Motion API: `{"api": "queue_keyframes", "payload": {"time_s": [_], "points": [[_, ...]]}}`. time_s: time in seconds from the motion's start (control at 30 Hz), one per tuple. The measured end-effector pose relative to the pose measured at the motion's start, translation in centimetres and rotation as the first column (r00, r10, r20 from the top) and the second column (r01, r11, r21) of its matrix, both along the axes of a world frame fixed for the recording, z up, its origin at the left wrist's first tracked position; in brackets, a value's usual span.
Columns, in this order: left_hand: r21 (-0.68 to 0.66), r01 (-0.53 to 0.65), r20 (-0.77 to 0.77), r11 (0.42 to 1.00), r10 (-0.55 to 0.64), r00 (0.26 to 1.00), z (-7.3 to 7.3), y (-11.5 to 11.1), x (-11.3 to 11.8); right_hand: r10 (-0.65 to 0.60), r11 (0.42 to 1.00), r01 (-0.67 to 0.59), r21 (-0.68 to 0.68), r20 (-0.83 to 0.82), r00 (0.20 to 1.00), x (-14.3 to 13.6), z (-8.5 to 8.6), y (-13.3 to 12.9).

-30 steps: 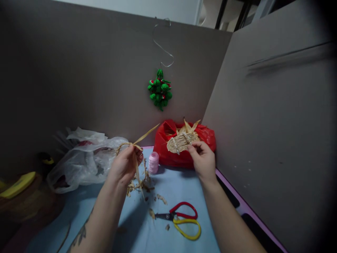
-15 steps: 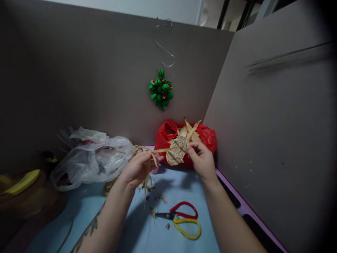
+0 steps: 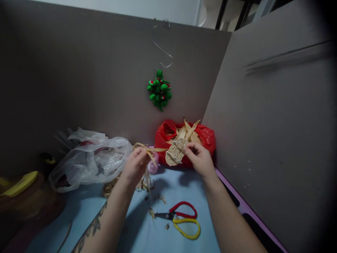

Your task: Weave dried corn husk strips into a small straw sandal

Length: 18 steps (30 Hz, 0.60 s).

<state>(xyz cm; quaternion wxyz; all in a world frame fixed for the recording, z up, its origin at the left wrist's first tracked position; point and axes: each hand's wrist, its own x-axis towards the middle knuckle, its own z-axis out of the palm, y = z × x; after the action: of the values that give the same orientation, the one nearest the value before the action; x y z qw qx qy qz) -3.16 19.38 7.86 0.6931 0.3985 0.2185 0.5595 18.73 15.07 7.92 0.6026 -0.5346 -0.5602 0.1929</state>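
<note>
My right hand (image 3: 198, 158) pinches the right edge of a small oval woven sole (image 3: 175, 154), made of coiled straw-coloured cord with two pale bands across it. My left hand (image 3: 137, 160) is closed on dry corn husk strips (image 3: 155, 150); one reaches right toward the sole and others hang below the fingers. Whether that strip joins the sole I cannot tell. Below both hands, scissors (image 3: 171, 216) with one red and one yellow handle lie on the blue cloth (image 3: 147, 232), blades pointing left.
Behind the sole stands a red bag (image 3: 210, 137) of dry husks. A clear plastic bag (image 3: 105, 158) lies left, a pink spool (image 3: 153, 164) beside my left hand. Husk scraps (image 3: 162, 199) dot the cloth. A green ornament (image 3: 159, 91) hangs on the grey panel (image 3: 92, 70).
My left hand has moved a little left and its fingers have curled in more, bringing the husk strips along. The pink spool shows more now. My right hand keeps hold of the sole.
</note>
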Motion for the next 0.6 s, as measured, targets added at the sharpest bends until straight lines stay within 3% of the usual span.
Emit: {"api": "queue_keyframes", "payload": {"time_s": [0.07,0.13,0.27,0.43,0.6], "points": [[0.011,-0.105,0.058,0.994,0.104,0.993,0.7,1.0,-1.7,0.132,0.985,-0.120,-0.123,0.096,0.987,0.5,-0.1,-0.1],[-0.032,-0.236,0.130,0.971,0.238,0.963,1.5,1.6,-3.1,0.299,0.927,-0.234,-0.292,0.203,0.932,0.7,-0.5,-0.1],[-0.118,-0.282,0.196,0.952,0.301,0.933,2.4,1.7,-4.0,0.511,0.806,-0.291,-0.516,0.357,0.782,0.2,-2.3,0.7],[-0.082,-0.229,0.152,0.970,0.239,0.959,2.0,1.4,-3.2,0.452,0.829,-0.161,-0.536,0.471,0.758,-0.3,-4.4,2.0],[0.028,-0.175,-0.039,0.984,0.176,0.984,1.6,0.8,-2.1,0.318,0.896,-0.070,-0.438,0.524,0.790,0.0,-3.2,1.7]]}}
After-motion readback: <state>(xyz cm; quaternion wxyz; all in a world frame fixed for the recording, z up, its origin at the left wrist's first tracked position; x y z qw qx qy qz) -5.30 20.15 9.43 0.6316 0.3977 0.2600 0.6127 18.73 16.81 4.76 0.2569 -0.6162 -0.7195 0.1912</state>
